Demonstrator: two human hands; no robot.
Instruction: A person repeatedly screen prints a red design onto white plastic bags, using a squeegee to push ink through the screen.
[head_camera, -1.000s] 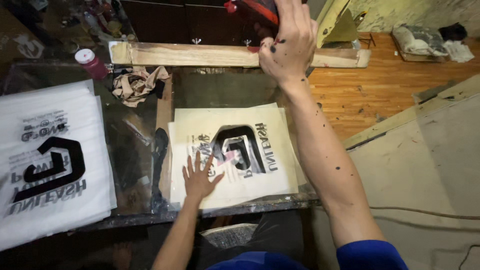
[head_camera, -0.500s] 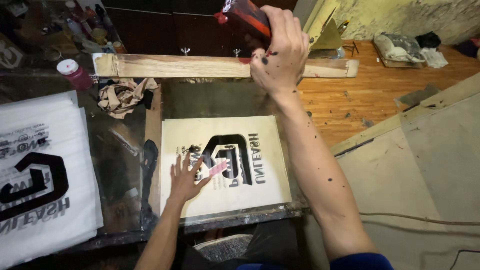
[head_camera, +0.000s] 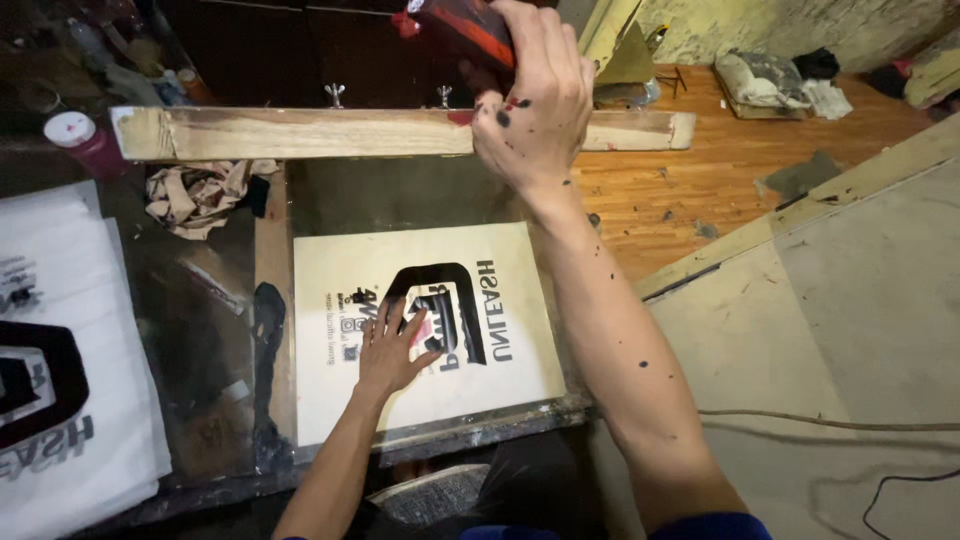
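**Hand Positions at the Printing Surface**

The left hand (head_camera: 392, 350) lies flat, fingers spread, on the cream printed sheet (head_camera: 430, 330). Its grip is apart; nothing is clasped, and the palm presses on the black printed design near the sheet's centre. The sheet rests on the dark glass surface (head_camera: 200, 330), close to the near edge, with a wooden strip (head_camera: 272, 290) running along its left side.

The right hand (head_camera: 535, 105) is raised at the far edge, on the wooden frame bar (head_camera: 300, 132). Its grip is clamped on a red-and-black tool (head_camera: 465, 25), held at the top of the bar. Black ink spots mark the hand and forearm.

A crumpled rag (head_camera: 200, 195) lies just below the bar at left. A red-capped jar (head_camera: 80, 140) stands beside the bar's left end. A stack of white printed sheets (head_camera: 60, 370) occupies the left of the surface, well apart from the cream sheet. Wooden floorboards (head_camera: 720, 170) show at right.
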